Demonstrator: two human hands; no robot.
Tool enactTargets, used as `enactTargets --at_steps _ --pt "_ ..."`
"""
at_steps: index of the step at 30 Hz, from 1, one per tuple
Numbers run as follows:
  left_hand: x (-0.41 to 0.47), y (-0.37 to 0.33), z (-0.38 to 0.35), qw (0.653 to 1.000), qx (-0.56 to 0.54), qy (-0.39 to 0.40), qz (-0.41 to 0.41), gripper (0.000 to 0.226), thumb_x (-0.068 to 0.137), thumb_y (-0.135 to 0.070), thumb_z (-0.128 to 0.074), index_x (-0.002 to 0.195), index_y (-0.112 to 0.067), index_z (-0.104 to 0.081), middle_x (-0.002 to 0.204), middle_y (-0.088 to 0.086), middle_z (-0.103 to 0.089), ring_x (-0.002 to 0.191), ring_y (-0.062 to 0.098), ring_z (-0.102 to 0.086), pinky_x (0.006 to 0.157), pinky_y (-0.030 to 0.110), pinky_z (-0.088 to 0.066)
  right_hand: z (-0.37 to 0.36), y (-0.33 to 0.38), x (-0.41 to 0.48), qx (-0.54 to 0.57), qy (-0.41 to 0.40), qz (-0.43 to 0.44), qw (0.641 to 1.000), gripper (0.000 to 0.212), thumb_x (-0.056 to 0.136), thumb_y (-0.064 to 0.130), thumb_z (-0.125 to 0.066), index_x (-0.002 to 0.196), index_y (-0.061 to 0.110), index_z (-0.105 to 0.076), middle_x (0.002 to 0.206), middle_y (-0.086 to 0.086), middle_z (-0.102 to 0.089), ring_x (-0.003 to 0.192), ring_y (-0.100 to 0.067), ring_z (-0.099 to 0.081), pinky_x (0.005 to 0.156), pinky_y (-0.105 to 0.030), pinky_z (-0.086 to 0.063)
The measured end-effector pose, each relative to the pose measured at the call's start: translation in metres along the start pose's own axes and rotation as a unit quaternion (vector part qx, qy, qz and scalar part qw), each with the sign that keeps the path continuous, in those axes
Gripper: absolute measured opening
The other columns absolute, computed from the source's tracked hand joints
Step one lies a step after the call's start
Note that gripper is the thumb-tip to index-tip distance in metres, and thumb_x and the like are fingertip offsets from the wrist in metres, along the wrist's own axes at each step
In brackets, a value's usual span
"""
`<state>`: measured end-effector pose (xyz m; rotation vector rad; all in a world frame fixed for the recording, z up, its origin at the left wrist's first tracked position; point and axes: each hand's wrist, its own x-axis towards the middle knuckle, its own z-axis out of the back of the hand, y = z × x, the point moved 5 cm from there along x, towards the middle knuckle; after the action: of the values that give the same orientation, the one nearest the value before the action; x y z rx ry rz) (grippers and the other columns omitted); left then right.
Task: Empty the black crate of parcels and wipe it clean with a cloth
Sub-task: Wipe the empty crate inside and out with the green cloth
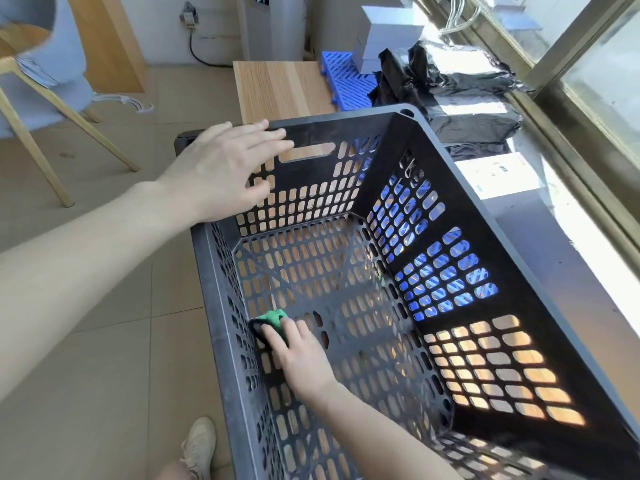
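Crate (329, 131): 1 pc, emptied, beside sill. Likely light, stiff plastic; grip at rim or handle slot.
Cloth (274, 317): soft, on crate floor by L wall, under R hand (301, 355), fingers pressing flat.
L hand (225, 168): spread wide, at far rim.
Parcels (467, 77): on sill.

Your left hand (221, 164): far, arm outstretched, fingers straight, spread | your right hand (298, 355): near, palm down, fingers pressing

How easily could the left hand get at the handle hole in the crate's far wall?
Probably easily. The left hand is open at the far rim of the crate, its fingertips right beside the handle hole, and nothing lies between them.
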<state>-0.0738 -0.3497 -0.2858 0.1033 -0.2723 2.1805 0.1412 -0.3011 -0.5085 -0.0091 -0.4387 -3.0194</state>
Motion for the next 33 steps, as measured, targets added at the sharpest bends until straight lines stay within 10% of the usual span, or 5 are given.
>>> enactTargets --at_steps 7,15,21,27,33 --pt "-0.002 -0.004 0.001 0.999 0.009 -0.007 -0.044 0.050 0.092 -0.026 -0.055 0.141 -0.021 -0.049 0.150 0.000 -0.044 0.143 0.018 -0.032 0.120 0.043 -0.018 0.024 -0.044 -0.001 -0.079 0.038 0.128 0.988 0.077 0.065 -0.002 -0.073 0.134 0.008 -0.042 0.118 -0.018 -0.055 0.089 -0.034 -0.055 0.069 -0.037 -0.053" --pt "-0.003 0.000 0.004 0.999 -0.023 -0.018 -0.017 0.045 0.081 -0.037 -0.043 0.113 -0.017 -0.068 0.112 0.003 -0.071 0.104 0.023 -0.063 0.117 0.039 -0.026 0.065 -0.148 -0.032 -0.128 -0.007 -0.219 0.967 0.073 0.056 -0.011 -0.075 0.125 0.006 -0.057 0.109 -0.019 -0.056 0.088 -0.035 -0.056 0.059 -0.040 -0.054" --pt "-0.003 -0.002 0.002 0.999 0.004 0.000 -0.034 0.040 0.080 -0.041 -0.041 0.100 -0.024 -0.070 0.102 -0.003 -0.072 0.105 0.018 -0.063 0.117 0.041 -0.023 0.061 -0.142 -0.042 -0.002 -0.101 -0.427 0.898 0.048 0.089 -0.001 -0.050 0.134 0.018 -0.043 0.119 -0.010 -0.044 0.105 -0.029 -0.044 0.076 -0.037 -0.045" --pt "-0.003 -0.007 -0.005 0.993 0.021 0.004 -0.115 0.036 0.079 -0.040 -0.042 0.087 -0.024 -0.073 0.086 -0.005 -0.070 0.100 0.020 -0.065 0.108 0.049 -0.029 0.027 -0.056 -0.013 0.002 0.004 -0.179 0.984 0.065 0.071 0.001 -0.064 0.131 0.015 -0.045 0.117 -0.013 -0.050 0.097 -0.033 -0.050 0.073 -0.040 -0.053" --pt "-0.003 -0.011 -0.006 0.978 -0.055 0.036 -0.196 0.029 0.080 -0.029 -0.048 0.084 -0.017 -0.073 0.077 -0.003 -0.070 0.079 0.022 -0.066 0.082 0.042 -0.053 -0.008 0.008 -0.016 0.005 0.082 -0.023 0.996 0.071 0.071 0.008 -0.069 0.136 0.018 -0.041 0.111 -0.008 -0.044 0.090 -0.025 -0.045 0.061 -0.031 -0.049"
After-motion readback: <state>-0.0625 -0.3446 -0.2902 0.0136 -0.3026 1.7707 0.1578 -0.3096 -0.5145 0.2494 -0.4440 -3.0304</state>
